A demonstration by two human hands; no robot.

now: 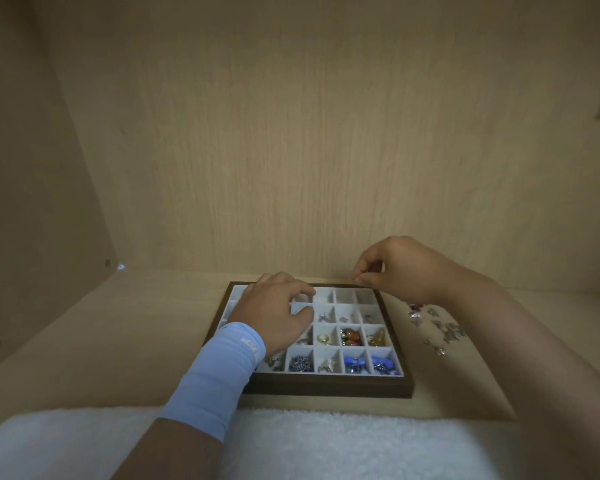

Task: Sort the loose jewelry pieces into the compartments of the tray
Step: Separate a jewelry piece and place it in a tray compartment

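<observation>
Pale wood-grain back panel [291, 133] fills the upper two thirds of frame. Matching pale wood table [118, 341] runs across the lower third. White fluffy fabric [326, 441] lies along the bottom edge.

Dark brown wooden tray with a grid of white-lined compartments [326, 386] sits on the table, lower centre, just beyond the fabric.

Left forearm in a light blue sleeve [222, 372] comes in from lower left. Left hand [278, 310] sits over the tray's left-centre compartments with fingers curled and thumb apart from the forefinger. Can't tell if it holds anything.

Right hand [402, 268] is above the tray's far right corner, fingertips [359, 277] pinched together. Whatever is between them is too small to make out, so can't tell.

Loose silver and pinkish jewelry pieces [433, 327] are scattered on the table just right of the tray, partly behind the right forearm.

Already in the tray:
- Nearest row, two rightmost cells: blue beads [355, 363].
- Nearest row, further left: a dark blue-silver chain cluster [300, 363].
- Next row up: orange-amber beads [350, 336], with a small gold piece [324, 338] in the cell to their left.
- Row above that: tiny silver pieces [323, 317].
</observation>
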